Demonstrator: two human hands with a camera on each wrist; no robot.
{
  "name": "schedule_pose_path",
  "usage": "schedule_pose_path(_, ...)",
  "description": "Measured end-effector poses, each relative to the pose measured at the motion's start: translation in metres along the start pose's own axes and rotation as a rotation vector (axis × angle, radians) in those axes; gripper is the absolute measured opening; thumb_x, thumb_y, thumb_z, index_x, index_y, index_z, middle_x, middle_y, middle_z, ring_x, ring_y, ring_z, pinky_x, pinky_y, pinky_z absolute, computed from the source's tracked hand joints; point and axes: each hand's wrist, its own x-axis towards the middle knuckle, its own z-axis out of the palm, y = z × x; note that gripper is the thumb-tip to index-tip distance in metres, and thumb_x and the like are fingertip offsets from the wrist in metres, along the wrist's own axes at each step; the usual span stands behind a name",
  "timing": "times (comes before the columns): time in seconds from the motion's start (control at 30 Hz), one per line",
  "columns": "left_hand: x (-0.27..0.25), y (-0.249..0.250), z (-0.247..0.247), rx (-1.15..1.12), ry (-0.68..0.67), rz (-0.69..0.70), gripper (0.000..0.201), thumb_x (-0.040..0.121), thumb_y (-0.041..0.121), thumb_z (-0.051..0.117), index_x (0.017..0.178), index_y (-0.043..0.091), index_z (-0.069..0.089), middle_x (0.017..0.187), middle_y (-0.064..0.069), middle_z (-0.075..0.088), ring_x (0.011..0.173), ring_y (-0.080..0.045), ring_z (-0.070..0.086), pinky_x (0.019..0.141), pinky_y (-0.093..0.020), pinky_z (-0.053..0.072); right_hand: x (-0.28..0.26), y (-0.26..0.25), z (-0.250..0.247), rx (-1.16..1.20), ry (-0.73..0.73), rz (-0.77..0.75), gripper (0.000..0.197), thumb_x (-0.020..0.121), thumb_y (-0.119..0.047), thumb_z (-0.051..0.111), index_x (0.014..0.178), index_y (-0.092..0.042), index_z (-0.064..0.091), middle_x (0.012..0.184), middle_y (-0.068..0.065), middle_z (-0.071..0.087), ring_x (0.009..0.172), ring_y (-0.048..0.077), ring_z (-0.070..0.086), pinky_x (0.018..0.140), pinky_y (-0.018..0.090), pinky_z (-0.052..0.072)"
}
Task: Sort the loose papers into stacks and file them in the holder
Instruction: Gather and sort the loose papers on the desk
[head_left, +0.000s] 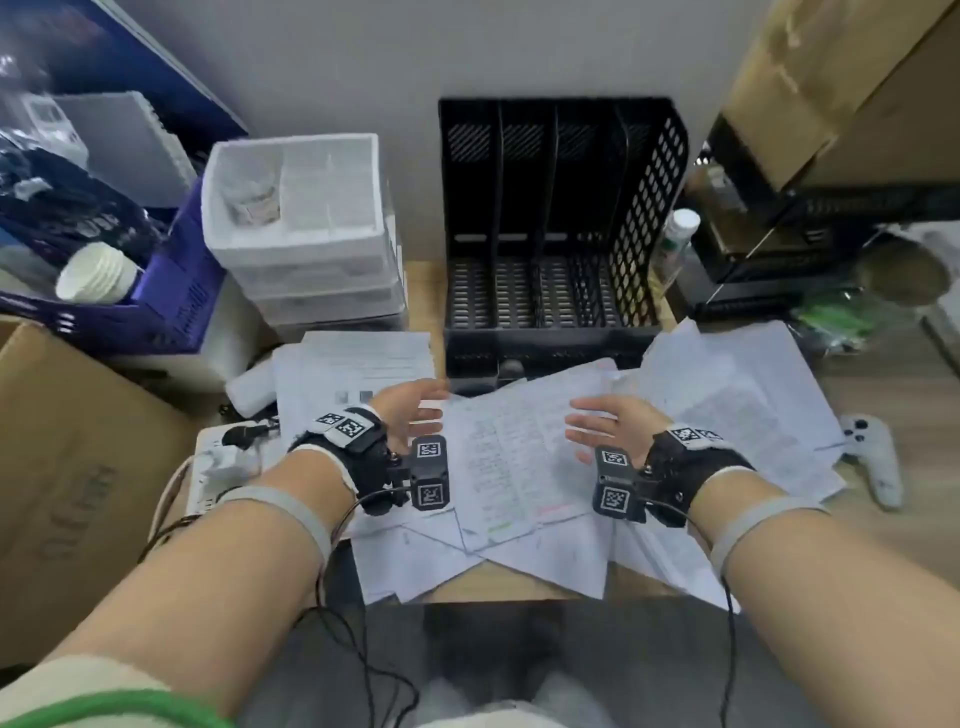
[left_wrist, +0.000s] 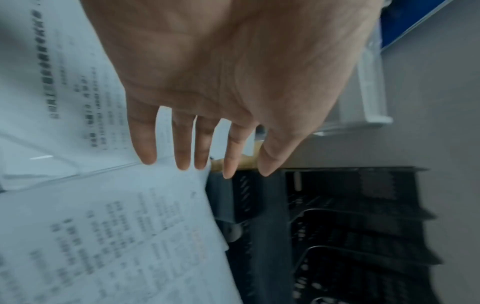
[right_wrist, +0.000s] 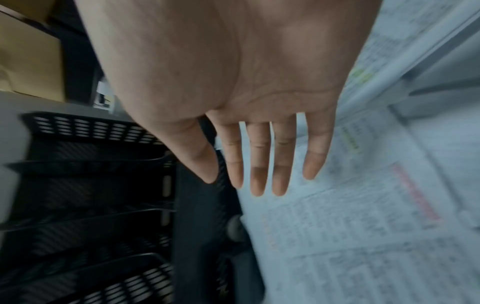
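— Neither grip has hold of anything. Left hand (head_left: 410, 415) is flat and spread, fingers straight, palm turned inward over the left edge of the top sheet (head_left: 514, 457). Right hand (head_left: 608, 423) mirrors it over the sheet's right edge, fingers (right_wrist: 257, 164) straight and a little apart.

— So where do the papers lie from them?

— Going left to right: box (head_left: 78, 467) at the left edge, power strip (head_left: 218, 467), then the papers (head_left: 727, 405) fanned loose across the table (head_left: 893, 374) from just right of the strip to near a white controller (head_left: 872, 457). The top sheet sits between the two palms, its long axis running away from the person toward the holder (head_left: 556, 228), tilted slightly.

— And the holder?

— Straight ahead, just past the fingertips; the sheet's far end overlaps its front lip. Black mesh, its slots look empty. In the left wrist view the fingertips (left_wrist: 148, 156) sit right at a paper edge, though blur hides whether they touch.

— Which hand is nearer?

— About equal, I'd judge; one on each long side. The coming move looks like closing both inward to square up a stack, then carrying it forward. Nothing is filed yet.

— Risk?

— Lower sheets lie at other angles, so squeezing could crumple corners.
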Motion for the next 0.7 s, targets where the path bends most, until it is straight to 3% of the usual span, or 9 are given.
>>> schedule_pose_path(0.1, 0.025, -0.014, 0.006, 0.087, 0.100, -0.078, 0.042, 0.091, 0.038, 0.063, 0.127, 0.017, 0.056, 0.140, -0.011, 0.047, 0.124, -0.029, 0.053, 0.113, -0.049, 0.037, 0.014, 0.019, -0.004, -0.155, 0.075, 0.084, 0.031, 0.096, -0.019, 0.055, 0.125, -0.008, 0.056, 0.122, 0.014, 0.058, 0.102, 0.030, 0.057, 0.071, 0.039, 0.048)
schedule_pose_path(0.17, 0.035, -0.021, 0.010, 0.122, 0.143, -0.106, 0.053, 0.089, 0.036, 0.067, 0.135, 0.017, 0.049, 0.136, -0.011, 0.048, 0.122, -0.029, 0.056, 0.105, -0.047, 0.044, 0.025, 0.037, -0.010, -0.274, 0.143, 0.154, 0.021, 0.097, -0.019, 0.054, 0.114, -0.008, 0.057, 0.105, 0.010, 0.059, 0.086, 0.024, 0.057, 0.066, 0.034, 0.043)
schedule_pose_path(0.27, 0.048, -0.023, 0.009, 0.120, 0.226, -0.070, 0.039, 0.083, 0.024, 0.073, 0.113, 0.010, 0.052, 0.103, -0.012, 0.056, 0.097, -0.030, 0.061, 0.099, -0.049, 0.051, 0.036, 0.051, -0.023, -0.389, 0.323, 0.151, 0.010, 0.091, -0.016, 0.055, 0.088, -0.007, 0.059, 0.073, 0.010, 0.053, 0.060, 0.021, 0.052, 0.063, 0.032, 0.041)
schedule_pose_path(0.37, 0.062, -0.028, 0.011, 0.208, 0.223, -0.045, 0.024, 0.079, 0.022, 0.074, 0.088, 0.008, 0.056, 0.087, -0.012, 0.058, 0.080, -0.028, 0.059, 0.091, -0.042, 0.056, 0.046, 0.058, -0.042, -0.559, 0.494, 0.086, 0.041, 0.089, -0.019, 0.057, 0.126, 0.000, 0.058, 0.119, 0.020, 0.061, 0.112, 0.035, 0.061, 0.087, 0.037, 0.049)
schedule_pose_path(0.43, 0.054, -0.025, 0.016, 0.305, 0.210, -0.061, 0.025, 0.080, 0.022, 0.074, 0.071, 0.007, 0.055, 0.060, -0.008, 0.057, 0.050, -0.022, 0.054, 0.060, -0.029, 0.055, 0.043, 0.058, -0.044, -0.606, 0.538, 0.113, 0.050, 0.086, -0.022, 0.058, 0.130, 0.000, 0.054, 0.121, 0.019, 0.061, 0.110, 0.037, 0.062, 0.082, 0.036, 0.049)
schedule_pose_path(0.47, 0.050, -0.023, 0.019, 0.352, 0.196, -0.068, 0.031, 0.081, 0.021, 0.073, 0.063, 0.006, 0.053, 0.045, -0.007, 0.052, 0.034, -0.019, 0.047, 0.044, -0.021, 0.046, 0.044, 0.057, -0.045, -0.594, 0.555, 0.115, 0.053, 0.084, -0.023, 0.059, 0.131, 0.000, 0.053, 0.121, 0.020, 0.062, 0.103, 0.037, 0.064, 0.077, 0.037, 0.052)
schedule_pose_path(0.53, 0.044, -0.022, 0.024, 0.401, 0.158, -0.071, 0.036, 0.087, 0.020, 0.070, 0.061, 0.005, 0.050, 0.032, -0.005, 0.045, 0.020, -0.015, 0.038, 0.032, -0.011, 0.031, 0.047, 0.055, -0.045, -0.528, 0.576, 0.107, 0.060, 0.082, -0.018, 0.060, 0.138, -0.001, 0.046, 0.123, 0.025, 0.062, 0.097, 0.039, 0.065, 0.067, 0.041, 0.054)
schedule_pose_path(0.63, 0.045, -0.024, 0.030, 0.433, 0.086, -0.020, 0.014, 0.091, 0.014, 0.067, 0.090, 0.002, 0.061, 0.074, -0.012, 0.064, 0.049, -0.017, 0.059, 0.034, -0.015, 0.042, 0.050, 0.054, -0.047, -0.403, 0.613, 0.080, 0.084, 0.073, -0.012, 0.063, 0.149, -0.011, 0.027, 0.124, 0.028, 0.058, 0.099, 0.042, 0.064, 0.074, 0.051, 0.057)
schedule_pose_path(0.7, 0.046, -0.027, 0.031, 0.438, 0.038, -0.011, 0.020, 0.093, 0.009, 0.062, 0.112, 0.002, 0.062, 0.099, -0.013, 0.068, 0.078, -0.025, 0.065, 0.057, -0.026, 0.059, 0.051, 0.057, -0.050, -0.333, 0.626, 0.085, 0.083, 0.068, -0.011, 0.065, 0.144, -0.006, 0.032, 0.111, 0.026, 0.063, 0.094, 0.041, 0.067, 0.082, 0.057, 0.056)
